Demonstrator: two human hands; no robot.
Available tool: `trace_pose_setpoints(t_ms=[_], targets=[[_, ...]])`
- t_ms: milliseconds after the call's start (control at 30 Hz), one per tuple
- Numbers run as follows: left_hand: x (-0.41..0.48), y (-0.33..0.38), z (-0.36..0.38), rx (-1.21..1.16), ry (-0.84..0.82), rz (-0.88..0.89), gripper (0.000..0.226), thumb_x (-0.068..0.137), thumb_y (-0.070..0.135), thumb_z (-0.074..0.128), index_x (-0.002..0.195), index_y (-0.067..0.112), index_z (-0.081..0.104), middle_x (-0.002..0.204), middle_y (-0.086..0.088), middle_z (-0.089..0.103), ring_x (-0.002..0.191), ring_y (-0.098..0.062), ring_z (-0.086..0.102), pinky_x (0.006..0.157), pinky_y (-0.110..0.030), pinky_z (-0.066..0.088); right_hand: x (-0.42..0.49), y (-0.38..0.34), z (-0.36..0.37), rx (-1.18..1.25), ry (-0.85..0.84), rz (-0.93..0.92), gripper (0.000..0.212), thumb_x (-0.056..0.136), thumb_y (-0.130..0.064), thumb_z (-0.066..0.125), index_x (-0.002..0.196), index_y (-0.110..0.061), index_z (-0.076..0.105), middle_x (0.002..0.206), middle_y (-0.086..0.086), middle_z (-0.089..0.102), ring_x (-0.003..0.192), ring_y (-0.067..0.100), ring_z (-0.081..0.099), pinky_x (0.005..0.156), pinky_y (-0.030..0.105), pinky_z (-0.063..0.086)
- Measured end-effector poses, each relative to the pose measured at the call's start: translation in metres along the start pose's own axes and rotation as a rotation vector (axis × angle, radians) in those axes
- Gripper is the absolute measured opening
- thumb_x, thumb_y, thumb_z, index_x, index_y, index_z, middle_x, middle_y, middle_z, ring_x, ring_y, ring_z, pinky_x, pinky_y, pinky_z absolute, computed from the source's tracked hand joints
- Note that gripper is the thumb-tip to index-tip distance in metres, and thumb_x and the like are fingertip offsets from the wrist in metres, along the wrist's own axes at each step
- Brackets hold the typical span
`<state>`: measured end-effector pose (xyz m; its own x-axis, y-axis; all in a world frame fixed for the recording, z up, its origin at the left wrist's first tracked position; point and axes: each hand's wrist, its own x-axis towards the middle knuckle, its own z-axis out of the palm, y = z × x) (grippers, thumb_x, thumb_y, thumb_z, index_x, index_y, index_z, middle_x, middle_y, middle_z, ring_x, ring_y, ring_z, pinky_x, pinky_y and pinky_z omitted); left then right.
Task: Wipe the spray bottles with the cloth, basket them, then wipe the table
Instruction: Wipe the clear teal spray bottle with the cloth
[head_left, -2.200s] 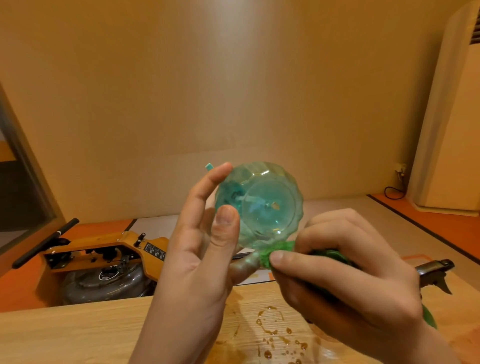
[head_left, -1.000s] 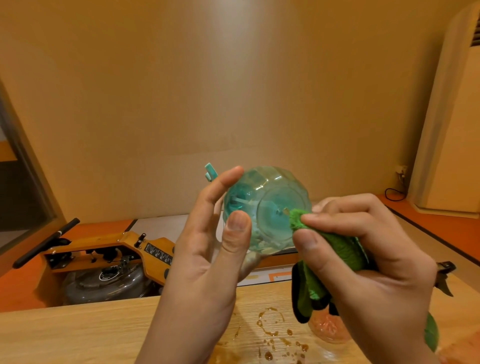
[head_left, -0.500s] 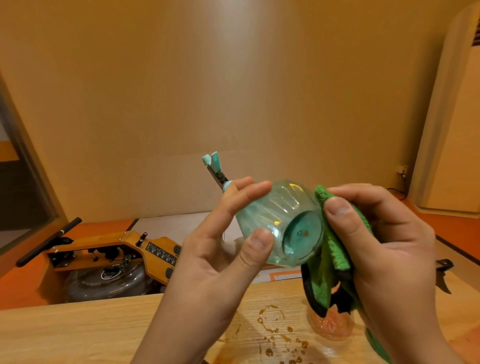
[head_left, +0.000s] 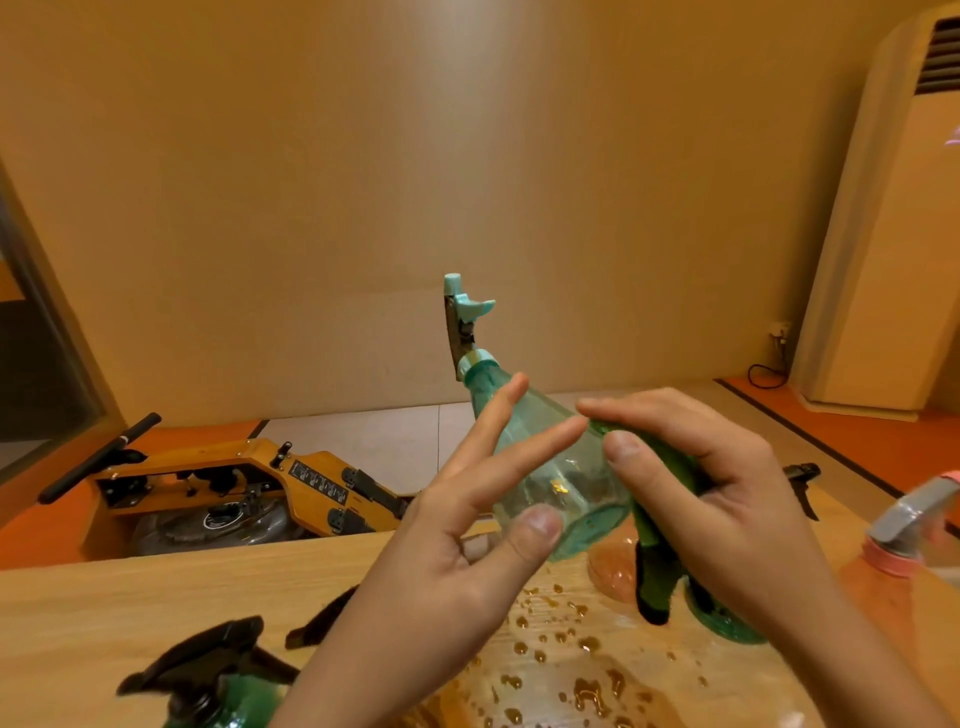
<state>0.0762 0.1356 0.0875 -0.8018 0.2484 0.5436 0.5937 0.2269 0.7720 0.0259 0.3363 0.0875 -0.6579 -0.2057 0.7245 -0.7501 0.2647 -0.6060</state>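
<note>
While the left hand (head_left: 457, 561) holds the teal spray bottle (head_left: 545, 467) mid-frame above the bench (head_left: 156, 597), the nozzle tips up toward 12 o'clock and the base drops toward 4 o'clock. Left grip: thumb at the base rim, two long fingers laid across the body, bottle pinched between them. Right hand (head_left: 717, 499), at the bottle's 3 o'clock, has its grip closed on the green cloth (head_left: 657, 561), thumb and forefinger pressing it to the bottle's side, a tail dangling. Amber droplets (head_left: 587, 686) speckle the bench at 6 o'clock. A dark-triggered green bottle (head_left: 218, 680) sits at 7 o'clock, a pink-collared bottle (head_left: 904, 530) at 3 o'clock.
</note>
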Motion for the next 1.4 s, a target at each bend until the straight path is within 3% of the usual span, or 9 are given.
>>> trace_pose_setpoints(t_ms=[67, 200, 467, 667, 800, 933, 1167, 1333, 1400], targets=[[-0.01, 0.004, 0.003, 0.024, -0.039, -0.014, 0.051, 0.091, 0.044, 0.06, 0.133, 0.071, 0.048, 0.155, 0.051, 0.012, 0.137, 0.029, 0.021, 0.095, -0.011, 0.05, -0.014, -0.005, -0.003, -0.051, -0.006, -0.011, 0.033, 0.094, -0.047, 0.059, 0.122, -0.035, 0.072, 0.113, -0.016, 0.069, 0.108, 0.012, 0.066, 0.08, 0.017, 0.051], [-0.031, 0.005, 0.009, 0.066, -0.055, -0.058, 0.068, 0.09, 0.043, 0.068, 0.141, 0.073, 0.034, 0.156, 0.051, 0.004, 0.144, 0.021, 0.02, 0.112, -0.046, 0.047, -0.043, -0.016, -0.01, -0.128, -0.052, 0.028, 0.044, 0.086, -0.059, 0.066, 0.125, -0.039, 0.07, 0.11, -0.019, 0.066, 0.104, 0.012, 0.065, 0.076, 0.017, 0.05], [-0.082, -0.009, 0.041, -0.021, 0.139, -0.171, 0.088, 0.072, 0.053, 0.076, 0.143, 0.071, 0.028, 0.157, 0.049, 0.011, 0.135, 0.015, 0.04, 0.101, -0.015, 0.05, -0.088, -0.028, -0.014, -0.191, -0.168, 0.126, 0.04, 0.085, -0.059, 0.066, 0.122, -0.044, 0.072, 0.116, -0.034, 0.068, 0.108, -0.007, 0.065, 0.087, 0.011, 0.05], [-0.11, -0.026, 0.063, -0.012, 0.206, -0.254, 0.092, 0.083, 0.03, 0.085, 0.137, 0.08, 0.029, 0.162, 0.023, 0.032, 0.14, 0.003, 0.043, 0.108, -0.031, 0.05, -0.124, -0.018, -0.009, -0.144, -0.191, 0.197, 0.033, 0.087, -0.037, 0.076, 0.119, -0.044, 0.073, 0.12, -0.03, 0.069, 0.116, -0.012, 0.061, 0.098, 0.008, 0.045], [-0.118, -0.037, 0.07, 0.054, 0.172, -0.27, 0.094, 0.084, 0.031, 0.084, 0.138, 0.08, 0.025, 0.157, 0.043, 0.02, 0.149, 0.001, 0.027, 0.119, -0.039, 0.04, -0.141, -0.008, -0.002, -0.098, -0.138, 0.272, 0.033, 0.083, -0.041, 0.077, 0.115, -0.048, 0.074, 0.122, -0.024, 0.071, 0.117, -0.008, 0.062, 0.098, 0.012, 0.048], [-0.123, -0.047, 0.081, 0.166, 0.095, -0.273, 0.096, 0.085, 0.029, 0.082, 0.139, 0.08, 0.021, 0.149, 0.057, 0.008, 0.141, 0.02, 0.015, 0.118, -0.034, 0.036, -0.154, 0.001, 0.014, -0.004, -0.058, 0.362, 0.036, 0.084, -0.026, 0.081, 0.115, -0.043, 0.075, 0.114, -0.029, 0.071, 0.098, 0.002, 0.073, 0.071, 0.008, 0.054], [-0.132, -0.069, 0.094, 0.254, 0.091, -0.272, 0.081, 0.094, 0.024, 0.073, 0.145, 0.066, 0.026, 0.155, 0.051, 0.002, 0.139, 0.024, 0.006, 0.098, 0.005, 0.019, -0.165, 0.021, 0.028, -0.048, -0.083, 0.458, 0.047, 0.08, -0.026, 0.086, 0.115, -0.053, 0.07, 0.116, -0.025, 0.071, 0.109, -0.013, 0.063, 0.09, 0.011, 0.051], [-0.137, -0.08, 0.095, 0.25, 0.16, -0.308, 0.076, 0.097, 0.016, 0.069, 0.145, 0.063, 0.034, 0.157, 0.048, 0.008, 0.144, 0.021, 0.009, 0.1, 0.008, 0.015, -0.163, 0.026, 0.036, -0.112, -0.13, 0.477, 0.052, 0.081, -0.025, 0.085, 0.115, -0.059, 0.065, 0.117, -0.029, 0.067, 0.111, -0.022, 0.055, 0.09, 0.004, 0.047], [-0.138, -0.082, 0.096, 0.247, 0.204, -0.322, 0.078, 0.095, 0.014, 0.071, 0.14, 0.068, 0.036, 0.156, 0.049, 0.01, 0.147, 0.016, 0.011, 0.109, -0.002, 0.019, -0.163, 0.029, 0.042, -0.115, -0.132, 0.478, 0.053, 0.082, -0.023, 0.085, 0.118, -0.056, 0.066, 0.119, -0.026, 0.069, 0.112, -0.02, 0.057, 0.093, 0.008, 0.049]])
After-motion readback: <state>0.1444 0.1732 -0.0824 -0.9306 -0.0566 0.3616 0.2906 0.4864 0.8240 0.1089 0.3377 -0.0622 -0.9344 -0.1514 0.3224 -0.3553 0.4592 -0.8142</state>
